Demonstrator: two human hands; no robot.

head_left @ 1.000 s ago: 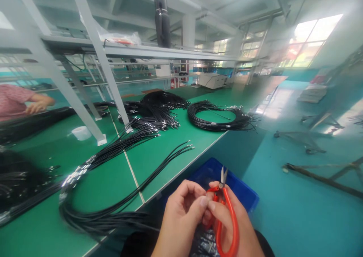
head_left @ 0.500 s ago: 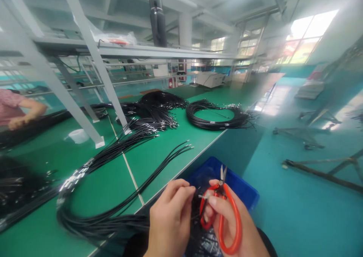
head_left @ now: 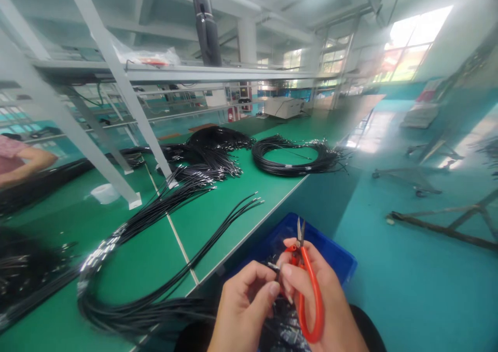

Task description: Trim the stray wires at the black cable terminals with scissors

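Observation:
Red-handled scissors (head_left: 311,290) rest in my right hand (head_left: 319,284), blades pointing up; that hand's thumb and finger also pinch near a small silvery cable end (head_left: 273,266). My left hand (head_left: 249,300) is closed, thumb and forefinger together on a thin black cable beside that end. Much of the cable is hidden by the fingers. Left of my hands, a bundle of black cables (head_left: 128,308) curves over the green table (head_left: 218,238), its silvery tips pointing away. Below my hands sits a blue bin (head_left: 334,253) with small clear and dark pieces in it.
A coil of black cables (head_left: 288,170) and a heap of cables (head_left: 218,139) lie farther back. White shelf posts (head_left: 128,87) rise at the left, near a white roll (head_left: 105,193). A person's arm (head_left: 37,160) shows at the left edge. Wheeled frames (head_left: 439,227) stand right.
My left hand has moved slightly right and down, its thumb now nearer my right hand. The scissors have turned a little more edge-on. The view has shifted slightly.

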